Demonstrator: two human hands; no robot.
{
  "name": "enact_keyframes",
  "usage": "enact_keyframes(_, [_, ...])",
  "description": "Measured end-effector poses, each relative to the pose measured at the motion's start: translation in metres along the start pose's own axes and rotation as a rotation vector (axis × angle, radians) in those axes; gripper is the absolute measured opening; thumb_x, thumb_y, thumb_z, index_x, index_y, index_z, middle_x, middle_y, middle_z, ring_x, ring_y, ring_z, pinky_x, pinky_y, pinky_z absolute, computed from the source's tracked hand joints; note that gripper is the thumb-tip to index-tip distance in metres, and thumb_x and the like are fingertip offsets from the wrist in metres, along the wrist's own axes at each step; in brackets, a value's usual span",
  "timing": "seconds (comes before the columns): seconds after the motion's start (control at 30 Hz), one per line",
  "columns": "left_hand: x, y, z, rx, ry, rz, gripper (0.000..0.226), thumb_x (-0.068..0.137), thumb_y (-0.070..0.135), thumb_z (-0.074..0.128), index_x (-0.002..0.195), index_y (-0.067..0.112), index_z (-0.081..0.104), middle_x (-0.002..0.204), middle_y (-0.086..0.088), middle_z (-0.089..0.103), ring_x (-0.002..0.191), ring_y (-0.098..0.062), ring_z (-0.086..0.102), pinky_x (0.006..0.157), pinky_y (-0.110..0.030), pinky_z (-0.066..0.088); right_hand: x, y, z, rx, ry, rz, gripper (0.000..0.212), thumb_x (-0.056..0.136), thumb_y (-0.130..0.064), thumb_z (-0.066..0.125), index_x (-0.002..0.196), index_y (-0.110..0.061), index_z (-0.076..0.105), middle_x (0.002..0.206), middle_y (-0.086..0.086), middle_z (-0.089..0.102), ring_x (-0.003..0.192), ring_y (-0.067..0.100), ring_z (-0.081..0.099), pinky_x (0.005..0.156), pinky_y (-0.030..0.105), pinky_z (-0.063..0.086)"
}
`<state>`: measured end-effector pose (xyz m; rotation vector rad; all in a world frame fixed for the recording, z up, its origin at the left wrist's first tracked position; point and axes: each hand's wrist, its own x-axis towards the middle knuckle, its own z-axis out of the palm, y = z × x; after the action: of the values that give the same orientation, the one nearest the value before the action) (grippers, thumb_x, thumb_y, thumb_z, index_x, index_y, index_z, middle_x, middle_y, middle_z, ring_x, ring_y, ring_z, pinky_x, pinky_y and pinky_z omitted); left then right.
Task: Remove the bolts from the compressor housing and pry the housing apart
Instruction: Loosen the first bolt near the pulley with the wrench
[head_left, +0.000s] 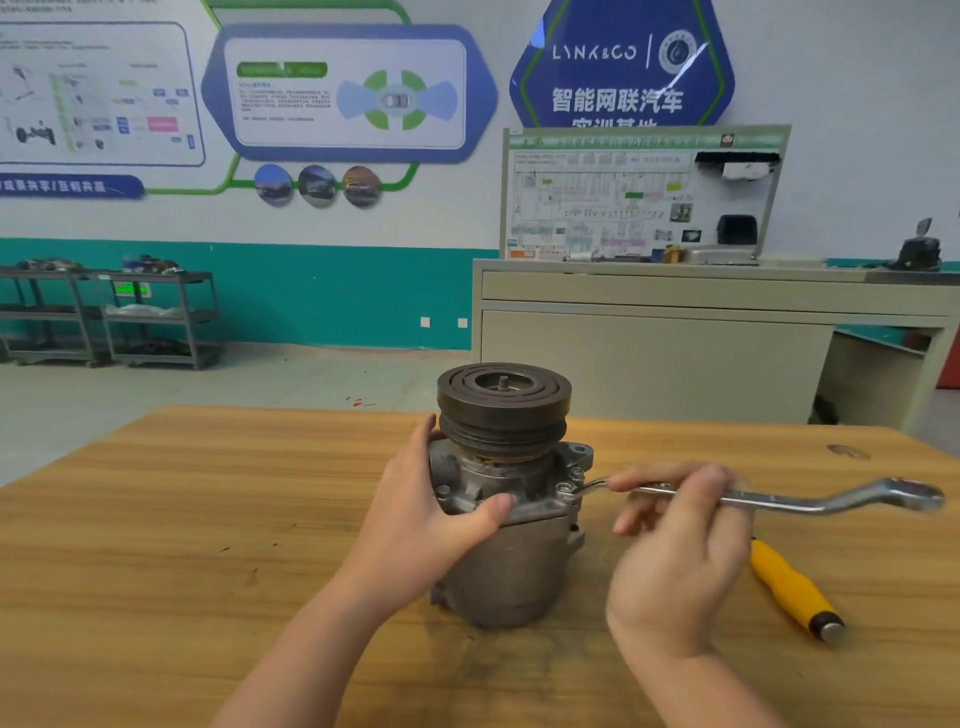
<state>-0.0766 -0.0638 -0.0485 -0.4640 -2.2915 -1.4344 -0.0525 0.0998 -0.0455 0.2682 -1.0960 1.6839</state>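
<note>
Now wrench pinched in right fingers, on bolt

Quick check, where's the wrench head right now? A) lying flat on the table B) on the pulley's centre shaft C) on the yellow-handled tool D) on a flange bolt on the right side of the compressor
D: the right hand holds the wrench level, its near end seated at a bolt on the flange on the right of the compressor, while the left hand steadies the housing.
</note>
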Motion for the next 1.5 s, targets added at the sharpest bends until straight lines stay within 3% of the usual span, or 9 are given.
enact_keyframes(0.17, [-0.001,0.001,-0.001,-0.003,-0.008,-0.004,0.106,0.059,0.065,0.071,0.15,0.034,0.029,0.136,0.018,0.054,0.128,-0.005,0.048,0.11,-0.041,0.042,0.04,0.016,-0.017,0.302,0.057,0.806,0.03,0.106,-0.027,0.033,0.085,-0.013,0.049,0.058,0.006,0.065,0.044,0.015,0.055,0.041,0.019,0.041])
enact_keyframes(0.23, [-0.001,0.0,-0.001,0.008,-0.011,0.003,0.099,0.059,0.066,0.071,0.146,0.039,0.031,0.135,0.02,0.053,0.128,-0.004,0.048,0.11,-0.04,0.042,0.048,0.017,-0.02,0.422,0.012,0.876,0.028,0.105,-0.023,0.036,0.086,-0.01,0.052,0.066,0.009,0.069,0.052,0.017,0.064,0.047,0.022,0.051])
enact_keyframes(0.37, [-0.001,-0.001,-0.001,0.012,-0.006,0.009,0.085,0.058,0.068,0.071,0.13,0.053,0.029,0.131,0.023,0.054,0.125,-0.001,0.049,0.107,-0.034,0.043,0.048,0.007,-0.016,0.274,-0.049,0.536,0.022,0.105,-0.023,0.035,0.091,-0.015,0.049,0.07,0.007,0.071,0.054,0.016,0.064,0.048,0.023,0.052])
enact_keyframes(0.47, [0.0,-0.002,-0.001,-0.004,-0.005,0.003,0.072,0.056,0.068,0.071,0.118,0.058,0.036,0.125,0.028,0.055,0.119,0.007,0.051,0.099,-0.021,0.043,0.041,-0.002,-0.016,-0.072,-0.161,0.135,0.024,0.103,-0.032,0.038,0.085,-0.04,0.05,0.077,0.001,0.071,0.047,0.012,0.06,0.042,0.021,0.047])
enact_keyframes(0.6, [0.0,0.0,-0.002,-0.015,-0.014,0.006,0.068,0.054,0.069,0.072,0.113,0.061,0.037,0.119,0.033,0.055,0.114,0.013,0.051,0.09,-0.01,0.04,0.029,-0.008,-0.013,-0.15,-0.348,-0.065,0.013,0.095,-0.049,0.046,0.086,-0.053,0.054,0.079,-0.005,0.069,0.049,0.012,0.06,0.046,0.021,0.047])
enact_keyframes(0.87, [0.001,-0.001,-0.002,-0.024,-0.011,0.054,0.067,0.058,0.062,0.077,0.108,0.077,0.035,0.116,0.037,0.059,0.111,0.011,0.057,0.088,-0.008,0.045,0.019,-0.001,-0.016,-0.27,-0.571,-0.457,0.019,0.098,-0.034,0.056,0.091,-0.017,0.063,0.075,-0.006,0.061,0.063,0.005,0.061,0.057,0.02,0.049])
enact_keyframes(1.1, [0.002,-0.001,-0.001,-0.006,-0.003,0.06,0.068,0.057,0.063,0.074,0.115,0.053,0.04,0.114,0.033,0.061,0.111,0.008,0.056,0.09,-0.008,0.043,-0.003,0.008,-0.011,-0.394,-0.687,-0.712,0.023,0.104,-0.032,0.041,0.097,-0.015,0.053,0.086,-0.001,0.057,0.075,0.011,0.055,0.067,0.018,0.046])
enact_keyframes(1.33, [0.0,0.001,-0.003,-0.013,-0.025,0.021,0.068,0.07,0.042,0.085,0.114,0.056,0.035,0.125,0.022,0.057,0.119,0.001,0.053,0.102,-0.025,0.043,-0.004,0.003,-0.003,0.075,-0.072,0.049,0.015,0.101,-0.02,0.031,0.094,-0.024,0.043,0.068,0.0,0.063,0.043,0.013,0.047,0.046,0.018,0.04])
enact_keyframes(1.5, [0.0,0.001,-0.004,-0.041,-0.036,0.015,0.067,0.064,0.051,0.081,0.115,0.056,0.037,0.125,0.021,0.058,0.118,0.0,0.054,0.102,-0.027,0.045,0.033,0.011,-0.013,0.309,0.026,0.607,0.02,0.106,-0.02,0.034,0.093,-0.015,0.049,0.06,0.005,0.064,0.044,0.016,0.057,0.041,0.02,0.044])
